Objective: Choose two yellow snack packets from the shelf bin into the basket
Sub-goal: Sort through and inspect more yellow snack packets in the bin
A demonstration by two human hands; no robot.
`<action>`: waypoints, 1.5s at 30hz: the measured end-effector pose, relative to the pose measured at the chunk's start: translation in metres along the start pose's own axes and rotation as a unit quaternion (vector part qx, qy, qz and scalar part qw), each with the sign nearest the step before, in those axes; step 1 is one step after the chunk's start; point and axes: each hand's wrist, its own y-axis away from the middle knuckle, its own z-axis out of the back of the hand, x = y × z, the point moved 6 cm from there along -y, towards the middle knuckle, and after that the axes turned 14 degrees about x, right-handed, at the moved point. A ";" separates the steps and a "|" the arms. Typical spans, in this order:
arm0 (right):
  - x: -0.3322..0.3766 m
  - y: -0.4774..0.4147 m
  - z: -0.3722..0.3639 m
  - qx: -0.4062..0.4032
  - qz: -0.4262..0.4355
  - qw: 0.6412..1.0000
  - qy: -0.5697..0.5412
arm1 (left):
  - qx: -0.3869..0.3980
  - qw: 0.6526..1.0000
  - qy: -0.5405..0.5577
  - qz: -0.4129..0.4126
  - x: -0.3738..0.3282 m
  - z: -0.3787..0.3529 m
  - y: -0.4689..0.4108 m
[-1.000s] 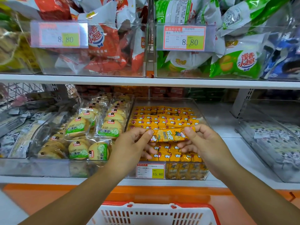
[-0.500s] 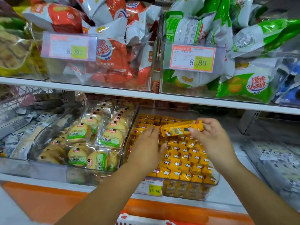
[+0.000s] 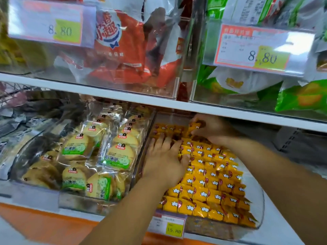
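A clear shelf bin [image 3: 261, 206] on the lower shelf is filled with rows of yellow snack packets [image 3: 212, 177]. My right hand [image 3: 212, 129] reaches deep into the back of the bin, just under the upper shelf, and its fingers curl around one yellow packet [image 3: 194, 125]. My left hand [image 3: 164, 156] lies over the left side of the bin with its fingers spread on the packets, gripping nothing. The basket is out of view.
A clear bin of green-labelled biscuit packs [image 3: 99, 156] stands just left of the yellow bin. The white upper shelf edge [image 3: 123, 99] hangs low over the bin's back. Above it are bins of red [image 3: 123, 50] and green [image 3: 300, 98] bags. A 15.80 price tag [image 3: 169, 226] fronts the yellow bin.
The view has moved closer and the basket has dropped out of sight. My right hand carried the yellow packet to the back of the bin. My left hand came down onto the packets.
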 end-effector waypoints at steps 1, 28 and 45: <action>0.000 -0.005 -0.001 0.008 0.011 1.000 0.018 | -0.004 1.000 0.002 0.000 0.000 0.000 0.000; 0.019 0.020 -0.012 -0.108 -0.019 0.958 -0.264 | -0.118 0.953 0.280 0.017 0.009 0.016 0.020; 0.027 0.174 -0.046 -0.128 0.029 0.840 -0.527 | -0.005 0.840 0.525 -0.138 0.005 0.031 0.085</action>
